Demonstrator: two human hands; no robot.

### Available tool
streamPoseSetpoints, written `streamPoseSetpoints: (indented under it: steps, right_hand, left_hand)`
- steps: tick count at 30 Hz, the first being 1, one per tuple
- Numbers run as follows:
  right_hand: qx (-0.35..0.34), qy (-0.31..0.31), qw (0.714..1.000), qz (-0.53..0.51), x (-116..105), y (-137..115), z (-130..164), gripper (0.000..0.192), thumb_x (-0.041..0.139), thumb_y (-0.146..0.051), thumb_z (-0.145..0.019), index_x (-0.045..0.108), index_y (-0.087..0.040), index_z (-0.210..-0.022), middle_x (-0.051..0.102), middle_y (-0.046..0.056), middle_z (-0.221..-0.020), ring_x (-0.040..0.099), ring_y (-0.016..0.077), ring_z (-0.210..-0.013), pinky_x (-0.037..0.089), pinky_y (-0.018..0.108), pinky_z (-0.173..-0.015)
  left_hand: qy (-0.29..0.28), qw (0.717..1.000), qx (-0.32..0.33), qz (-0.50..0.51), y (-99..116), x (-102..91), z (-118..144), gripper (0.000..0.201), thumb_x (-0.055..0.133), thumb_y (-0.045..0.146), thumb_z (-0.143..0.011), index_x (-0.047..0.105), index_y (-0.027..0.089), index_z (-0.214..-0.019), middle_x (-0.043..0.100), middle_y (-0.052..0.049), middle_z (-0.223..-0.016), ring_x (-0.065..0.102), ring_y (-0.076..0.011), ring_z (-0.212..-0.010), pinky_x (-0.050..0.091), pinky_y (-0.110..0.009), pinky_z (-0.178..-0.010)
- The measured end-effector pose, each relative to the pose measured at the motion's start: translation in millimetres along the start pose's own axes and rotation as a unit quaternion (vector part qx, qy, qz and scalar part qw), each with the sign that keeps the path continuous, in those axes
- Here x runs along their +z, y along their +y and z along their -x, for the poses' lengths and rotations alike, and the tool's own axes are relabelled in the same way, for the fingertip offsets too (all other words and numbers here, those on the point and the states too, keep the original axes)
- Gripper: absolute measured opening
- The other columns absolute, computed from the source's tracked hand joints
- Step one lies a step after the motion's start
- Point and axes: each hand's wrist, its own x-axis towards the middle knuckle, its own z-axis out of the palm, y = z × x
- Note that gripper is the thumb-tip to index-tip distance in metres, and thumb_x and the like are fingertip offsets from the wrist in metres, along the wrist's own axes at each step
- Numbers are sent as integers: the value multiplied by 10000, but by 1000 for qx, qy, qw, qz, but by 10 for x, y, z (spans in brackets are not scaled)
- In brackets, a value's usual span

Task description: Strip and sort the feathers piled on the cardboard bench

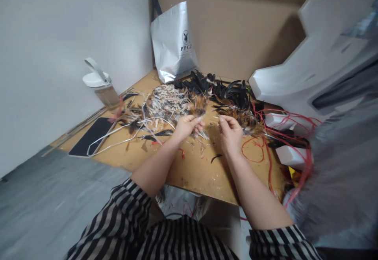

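My left hand (186, 128) is closed, with a small bunch of brown feathers (199, 105) rising from its fingertips. To the right of it, my right hand (231, 135) is pinched at thumb and forefinger; whatever is between them is too small to make out. Behind my left hand lies a pale, fluffy feather heap (168, 102). Glossy black feathers (227, 91) spread along the back of the table. Next to my right hand is a pile of brown feathers (251, 123). A single dark feather (216, 157) rests on the wood between my forearms.
A silver bag (171, 41) stands at the back. On the left are a lidded bottle (104, 91), a phone (91, 137) and a white cable (118, 128). Red strings (269, 161) tangle at the right, by white blocks (291, 155) and a large white shape (295, 75).
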Motion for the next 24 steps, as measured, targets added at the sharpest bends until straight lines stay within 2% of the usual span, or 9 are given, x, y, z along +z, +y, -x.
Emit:
streamPoseSetpoints:
  steps: [2,4,7,9,13,17,20,24]
  right_hand:
    - [-4,-69,997,39,44,-22,63,205,606,-364,-679,611,-175,-759,598,4,-701,493,102,-589,374,224,-563]
    - [16,-189,978,87,101,-24,144,183,607,-345,-671,617,-167,-714,601,8,-662,492,107,-573,375,226,-557]
    - [26,-378,908,177,186,-23,280,195,595,-356,-680,628,-164,-666,586,-1,-589,472,101,-523,348,220,-522]
    - [-6,-435,865,251,241,-44,370,209,605,-377,-674,637,-172,-657,587,-3,-581,469,100,-518,325,220,-516]
    - [-88,-428,810,390,356,-131,523,209,625,-391,-658,646,-185,-692,613,17,-639,485,116,-561,298,233,-533]
    - [-110,-436,774,445,411,-172,579,133,523,-229,-715,630,-169,-664,636,46,-701,518,128,-617,315,234,-579]
    - [-81,-472,773,416,336,-198,493,157,481,-196,-719,622,-164,-657,636,36,-679,516,115,-589,332,222,-583]
    - [-2,-486,810,328,86,-294,217,95,519,-189,-681,591,-153,-629,590,-1,-568,491,95,-522,342,208,-533]
  left_hand:
    - [35,997,29,59,90,-75,-18,221,641,316,-693,628,96,-679,649,-60,-657,542,-58,-490,373,-163,-449]
    - [67,990,43,113,156,-147,-37,193,651,292,-688,623,105,-728,654,-49,-696,544,-49,-513,374,-152,-464]
    - [82,983,42,158,174,-211,-62,178,664,262,-679,614,108,-754,651,-38,-701,537,-40,-524,365,-145,-466]
    - [77,983,37,165,147,-215,-70,182,668,258,-676,614,103,-754,650,-39,-693,537,-41,-520,366,-147,-466]
    - [62,986,27,150,106,-165,-51,206,669,274,-672,617,96,-762,653,-46,-695,544,-44,-515,367,-151,-468]
    - [57,988,24,144,105,-131,-35,225,675,292,-661,611,99,-758,653,-44,-693,550,-47,-516,366,-152,-471]
    - [59,986,33,152,101,-139,-47,222,673,287,-662,607,95,-750,651,-44,-685,548,-48,-510,367,-153,-466]
    - [64,982,47,171,108,-163,-62,204,669,267,-668,606,95,-757,652,-41,-683,551,-51,-515,373,-151,-467]
